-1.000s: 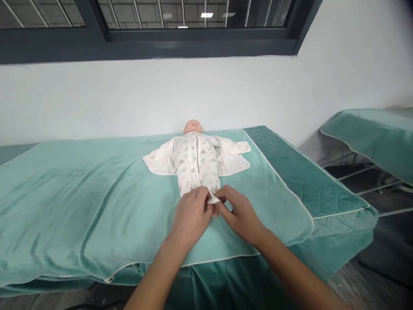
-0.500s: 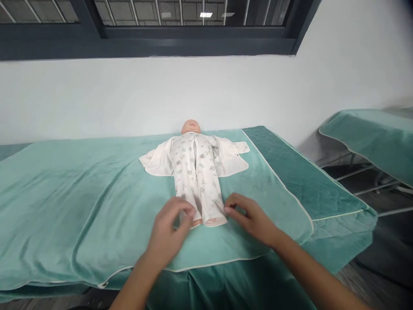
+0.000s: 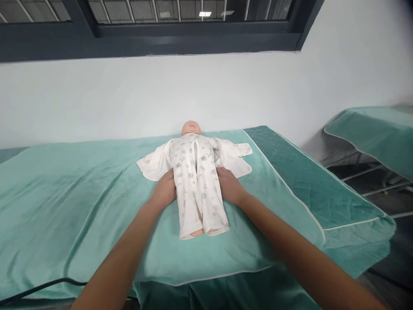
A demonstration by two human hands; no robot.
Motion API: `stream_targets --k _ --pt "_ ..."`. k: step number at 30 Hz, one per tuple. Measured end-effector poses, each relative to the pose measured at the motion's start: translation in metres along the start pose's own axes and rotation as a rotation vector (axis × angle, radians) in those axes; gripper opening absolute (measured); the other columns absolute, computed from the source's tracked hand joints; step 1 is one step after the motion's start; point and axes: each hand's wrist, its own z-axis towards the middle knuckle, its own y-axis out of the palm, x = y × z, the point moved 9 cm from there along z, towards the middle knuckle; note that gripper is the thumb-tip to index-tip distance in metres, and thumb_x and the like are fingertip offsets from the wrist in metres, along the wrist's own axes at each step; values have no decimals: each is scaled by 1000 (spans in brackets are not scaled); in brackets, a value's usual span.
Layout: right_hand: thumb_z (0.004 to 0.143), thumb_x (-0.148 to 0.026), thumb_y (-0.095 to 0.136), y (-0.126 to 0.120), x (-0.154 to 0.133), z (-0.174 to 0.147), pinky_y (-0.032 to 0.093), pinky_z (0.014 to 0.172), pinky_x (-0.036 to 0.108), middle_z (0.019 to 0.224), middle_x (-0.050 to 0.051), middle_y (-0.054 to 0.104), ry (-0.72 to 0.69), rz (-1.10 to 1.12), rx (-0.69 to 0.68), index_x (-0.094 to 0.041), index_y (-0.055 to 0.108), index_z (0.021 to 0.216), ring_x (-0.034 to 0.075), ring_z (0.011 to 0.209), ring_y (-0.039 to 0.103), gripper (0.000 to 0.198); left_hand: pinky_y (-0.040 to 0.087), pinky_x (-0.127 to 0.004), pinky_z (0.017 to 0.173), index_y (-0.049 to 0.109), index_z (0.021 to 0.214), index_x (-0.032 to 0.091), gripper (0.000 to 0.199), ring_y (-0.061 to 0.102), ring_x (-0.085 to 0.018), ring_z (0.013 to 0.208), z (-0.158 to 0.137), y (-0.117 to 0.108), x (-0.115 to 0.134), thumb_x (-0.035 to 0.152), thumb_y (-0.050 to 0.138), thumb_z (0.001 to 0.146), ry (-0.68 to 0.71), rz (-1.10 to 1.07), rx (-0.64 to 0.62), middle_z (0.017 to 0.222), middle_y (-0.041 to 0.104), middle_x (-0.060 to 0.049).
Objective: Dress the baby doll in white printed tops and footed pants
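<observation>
- The doll (image 3: 191, 127) lies on its back on the green blanket (image 3: 106, 176), head nearest the wall (image 3: 129, 99), printed trousers (image 3: 190, 189) covering it from chest to feet.
- The left hand (image 3: 165, 189) and right hand (image 3: 229, 185) touch the trousers, 1 at each side; the fingertips are hidden, so I can't tell whether they pinch cloth or lie flat.
- If the 2 hands pulled unevenly, I'd expect the trousers to twist.
- An upward tug could catch the white top (image 3: 158, 161), spread out at either side, and bunch it.
- Too hard a pull might shift the doll, since the blanket looks loose.
</observation>
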Motion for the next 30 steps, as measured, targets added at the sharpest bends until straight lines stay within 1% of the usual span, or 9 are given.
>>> stream_targets --k 5,9,13,16,20,23,26,28,30 --pt "94 -24 48 -2 1 12 44 89 38 110 14 63 46 54 32 -16 65 104 27 104 55 21 53 -46 96 62 125 18 45 61 -34 117 18 10 -15 34 57 84 -180 -128 -71 132 63 -12" --pt "92 -24 49 -3 5 12 47 85 38 106 12 67 83 159 39 -17 66 104 27 99 60 22 53 -49 94 65 120 18 45 61 -36 115 20 19 -22 40 59 81 -237 -164 -110 128 65 -14" --pt "92 -28 52 -12 5 3 51 85 36 117 9 68 39 343 103 -23 60 124 26 103 64 33 53 -47 94 63 122 19 45 60 -35 116 18 12 -23 40 59 81 -251 -158 -23 129 65 -11" --pt "91 -28 53 -14 5 0 51 85 35 119 10 68 28 347 125 -22 57 130 27 102 65 39 53 -46 90 67 112 17 37 62 -34 109 16 1 -23 36 53 83 -235 -107 85 119 69 -12" --pt "92 -25 51 -13 3 1 50 86 36 110 11 69 -9 258 125 -20 64 120 27 102 63 32 52 -45 82 68 82 18 25 64 -30 90 8 -8 -15 31 48 82 -122 8 160 90 71 -12" --pt "91 -23 52 -13 -2 -3 48 87 35 102 10 69 -56 225 94 -21 70 105 26 100 62 23 50 -40 75 64 68 19 22 61 -25 80 -3 -10 -7 25 47 81 -71 70 143 76 66 -11" --pt "89 -20 53 -16 -4 -15 47 81 34 93 8 68 -53 238 58 -20 71 89 23 90 61 18 47 -34 69 59 61 21 26 58 -21 73 -13 -12 -5 17 42 80 -114 24 95 68 62 -7" --pt "88 -14 49 -20 -3 -25 47 78 33 85 7 66 -23 288 56 -20 69 81 21 85 60 22 46 -32 69 57 61 21 25 57 -19 72 -18 -15 -8 13 40 77 -170 -79 85 68 61 -5" --pt "85 -10 45 -22 5 -33 47 77 32 83 5 66 18 393 64 -20 67 79 20 84 60 25 46 -31 71 59 63 21 22 58 -18 72 -22 -19 -17 14 41 74 -265 -223 116 70 63 -3"
